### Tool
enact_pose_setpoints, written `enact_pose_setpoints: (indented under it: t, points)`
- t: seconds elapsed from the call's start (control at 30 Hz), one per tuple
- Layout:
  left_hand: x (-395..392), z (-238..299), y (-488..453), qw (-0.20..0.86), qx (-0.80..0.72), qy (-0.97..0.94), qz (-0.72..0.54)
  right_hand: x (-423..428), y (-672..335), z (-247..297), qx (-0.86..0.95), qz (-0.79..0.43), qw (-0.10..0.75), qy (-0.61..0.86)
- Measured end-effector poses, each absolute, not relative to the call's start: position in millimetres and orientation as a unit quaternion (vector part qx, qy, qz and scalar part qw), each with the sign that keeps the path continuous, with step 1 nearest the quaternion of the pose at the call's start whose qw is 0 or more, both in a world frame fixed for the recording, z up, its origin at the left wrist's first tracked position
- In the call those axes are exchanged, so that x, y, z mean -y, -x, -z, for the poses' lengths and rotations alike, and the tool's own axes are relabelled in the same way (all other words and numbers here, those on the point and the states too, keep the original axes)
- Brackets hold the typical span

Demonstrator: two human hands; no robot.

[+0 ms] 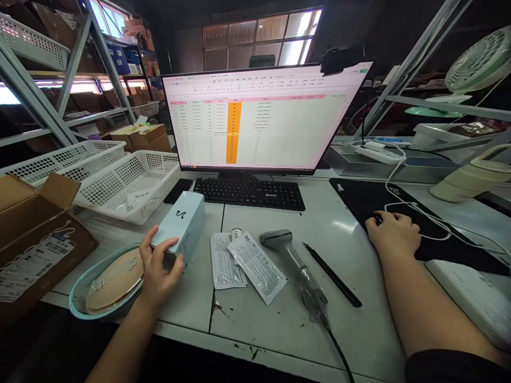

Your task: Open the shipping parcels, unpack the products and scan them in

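Note:
My left hand (pixel 162 266) grips the near end of a pale blue box (pixel 186 221) with a dark curly logo on top; the box rests on the table. On the right, my right hand (pixel 393 234) is curled over a dark computer mouse (pixel 378 218), mostly hidden under the fingers, on a black mouse pad (pixel 359 205). Between the hands lie two white printed sachets (pixel 258 266), partly overlapping, with a small white roll-shaped item (pixel 237 233) behind them. A grey barcode scanner (pixel 293 260) and a black pen (pixel 333 275) lie beside them.
A monitor (pixel 271 127) showing a spreadsheet stands behind a black keyboard (pixel 249 193). White baskets (pixel 138 159), an opened carton (pixel 43 250) and a blue-rimmed basin (pixel 75 298) crowd the left. A cream bottle (pixel 471 178), white cables (pixel 435 219) and a fan (pixel 479 58) are at right.

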State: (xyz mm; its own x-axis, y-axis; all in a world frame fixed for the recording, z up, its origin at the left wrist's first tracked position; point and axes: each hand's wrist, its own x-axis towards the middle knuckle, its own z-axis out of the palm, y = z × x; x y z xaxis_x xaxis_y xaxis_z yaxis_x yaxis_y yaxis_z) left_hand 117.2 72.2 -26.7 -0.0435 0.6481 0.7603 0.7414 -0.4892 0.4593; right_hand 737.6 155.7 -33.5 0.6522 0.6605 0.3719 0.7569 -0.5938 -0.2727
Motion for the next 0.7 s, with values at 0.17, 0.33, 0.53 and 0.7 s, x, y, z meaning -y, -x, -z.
enact_pose_setpoints:
  t: [0.17,0.33,0.53,0.7]
  points:
    - [-73.8,23.8,-121.5,0.042,0.515,0.674,0.527,-154.0,-732.5,34.3,0.391,0.110,0.228,0.885]
    - [-87.9,22.7,-124.6,0.046,0.494,0.683,0.537,-143.5,-702.6,18.8,0.364,0.139,0.290,0.874]
    - [-64.0,26.3,-103.8,0.102,0.458,0.661,0.586,-120.4,-637.9,-26.9,0.517,0.122,0.296,0.794]
    - [-11.9,26.2,-36.2,0.172,0.530,0.557,0.616,-34.8,-533.1,-53.8,0.670,0.110,0.376,0.631]
